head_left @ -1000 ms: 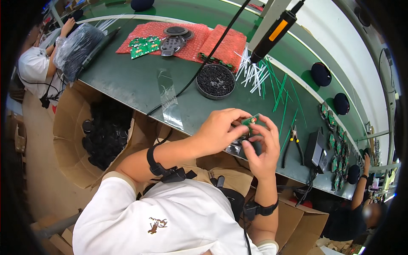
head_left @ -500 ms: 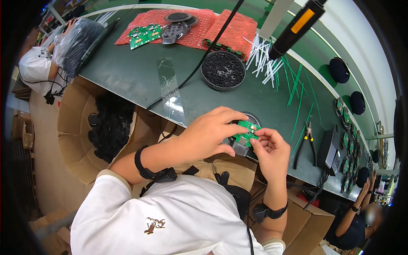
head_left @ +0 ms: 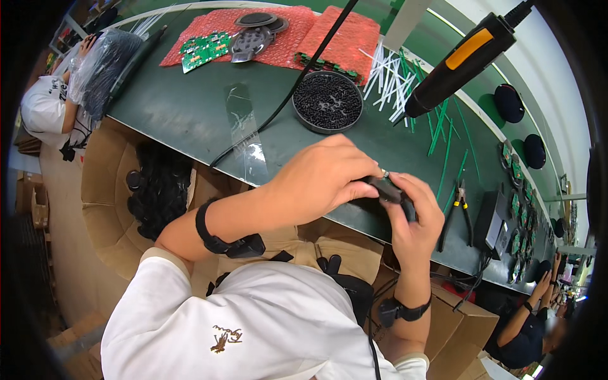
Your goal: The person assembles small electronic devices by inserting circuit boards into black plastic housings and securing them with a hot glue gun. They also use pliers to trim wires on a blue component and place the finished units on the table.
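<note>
Between my two hands I hold a black plastic housing (head_left: 387, 190), tilted on edge above the near edge of the green workbench. Its face is turned so that only a small bit of the circuit board shows at the top. My left hand (head_left: 326, 177) pinches it from the left with thumb and fingers. On the other side, my right hand (head_left: 415, 212) has its thumb and fingers around the edge. Beyond the hands stands a round dark dish (head_left: 328, 130) full of small black screws. A black electric screwdriver (head_left: 459, 63) with an orange band hangs at the upper right.
Pink bubble wrap (head_left: 291, 31) at the back carries green circuit boards (head_left: 206, 49) and round black housings (head_left: 253, 43). White strips (head_left: 387, 79), green strips (head_left: 443, 139), pliers (head_left: 461, 218) and a black box (head_left: 493, 221) lie rightward. A cardboard box (head_left: 104, 190) stands left; co-workers sit both sides.
Both hands have lifted and tipped the housing up, so the green board that faced me is now mostly hidden. The screwdriver has shifted in the view.
</note>
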A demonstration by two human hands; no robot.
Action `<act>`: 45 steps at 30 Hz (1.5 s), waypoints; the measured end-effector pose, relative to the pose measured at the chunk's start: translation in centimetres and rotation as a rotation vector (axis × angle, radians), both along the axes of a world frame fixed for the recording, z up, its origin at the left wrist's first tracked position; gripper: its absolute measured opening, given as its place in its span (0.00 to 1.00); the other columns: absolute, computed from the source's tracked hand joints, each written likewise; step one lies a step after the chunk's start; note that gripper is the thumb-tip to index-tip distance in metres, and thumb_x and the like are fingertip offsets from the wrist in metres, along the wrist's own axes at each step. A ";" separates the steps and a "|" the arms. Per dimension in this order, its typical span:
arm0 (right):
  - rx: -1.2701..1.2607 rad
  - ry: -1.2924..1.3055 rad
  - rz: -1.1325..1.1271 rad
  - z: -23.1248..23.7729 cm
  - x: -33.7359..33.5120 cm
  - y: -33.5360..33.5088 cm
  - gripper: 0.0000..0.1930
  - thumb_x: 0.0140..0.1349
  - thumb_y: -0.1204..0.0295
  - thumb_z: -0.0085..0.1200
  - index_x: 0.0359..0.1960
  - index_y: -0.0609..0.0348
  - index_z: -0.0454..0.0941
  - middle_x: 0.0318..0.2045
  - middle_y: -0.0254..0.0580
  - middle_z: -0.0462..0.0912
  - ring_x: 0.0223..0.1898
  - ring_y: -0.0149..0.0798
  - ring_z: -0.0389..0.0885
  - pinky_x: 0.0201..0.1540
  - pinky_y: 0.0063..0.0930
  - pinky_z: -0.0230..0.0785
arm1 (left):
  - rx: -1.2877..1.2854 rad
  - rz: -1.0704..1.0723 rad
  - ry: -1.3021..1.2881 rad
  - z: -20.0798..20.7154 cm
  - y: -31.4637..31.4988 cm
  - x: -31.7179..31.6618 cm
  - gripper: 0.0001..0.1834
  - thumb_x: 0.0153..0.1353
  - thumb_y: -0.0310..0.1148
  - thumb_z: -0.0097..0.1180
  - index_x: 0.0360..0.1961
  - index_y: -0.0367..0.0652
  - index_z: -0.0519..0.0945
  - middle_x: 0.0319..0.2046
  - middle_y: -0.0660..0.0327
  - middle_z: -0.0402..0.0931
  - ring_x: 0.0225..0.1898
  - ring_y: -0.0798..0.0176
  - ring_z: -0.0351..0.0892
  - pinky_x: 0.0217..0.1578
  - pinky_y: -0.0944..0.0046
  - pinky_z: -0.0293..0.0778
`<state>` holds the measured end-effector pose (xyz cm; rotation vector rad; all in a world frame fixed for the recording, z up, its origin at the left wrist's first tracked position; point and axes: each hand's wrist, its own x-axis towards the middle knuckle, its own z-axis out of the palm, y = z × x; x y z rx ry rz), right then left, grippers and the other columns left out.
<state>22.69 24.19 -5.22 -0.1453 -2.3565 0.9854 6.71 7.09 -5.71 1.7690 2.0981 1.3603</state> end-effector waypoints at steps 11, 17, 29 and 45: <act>-0.098 0.155 -0.050 -1.6 -1.3 0.1 0.15 0.54 0.82 0.70 0.44 0.63 0.88 0.41 0.46 0.87 0.40 0.41 0.86 0.44 0.30 0.78 | 0.042 0.044 -0.081 0.6 1.4 1.1 0.18 0.57 0.29 0.70 0.49 0.39 0.83 0.41 0.54 0.82 0.41 0.45 0.83 0.40 0.53 0.80; -0.086 0.152 -0.068 -1.7 -1.1 -0.1 0.15 0.53 0.82 0.71 0.44 0.64 0.87 0.40 0.48 0.87 0.40 0.42 0.86 0.43 0.31 0.78 | 0.111 0.065 -0.056 0.2 1.4 1.3 0.17 0.58 0.27 0.69 0.48 0.38 0.83 0.44 0.51 0.83 0.42 0.45 0.85 0.42 0.53 0.80; -0.110 0.170 -0.075 -1.6 -1.0 0.0 0.11 0.57 0.81 0.70 0.41 0.64 0.87 0.40 0.47 0.88 0.40 0.42 0.87 0.43 0.30 0.80 | 0.023 0.034 -0.134 0.8 1.8 1.1 0.14 0.59 0.29 0.69 0.45 0.37 0.84 0.40 0.53 0.85 0.41 0.47 0.85 0.41 0.56 0.80; -0.327 0.166 -0.019 -1.9 -0.9 0.3 0.09 0.56 0.79 0.73 0.38 0.64 0.86 0.39 0.45 0.87 0.41 0.39 0.87 0.45 0.29 0.79 | -0.012 0.046 -0.163 1.3 1.6 1.7 0.14 0.59 0.30 0.69 0.44 0.36 0.84 0.42 0.52 0.86 0.43 0.46 0.86 0.43 0.55 0.81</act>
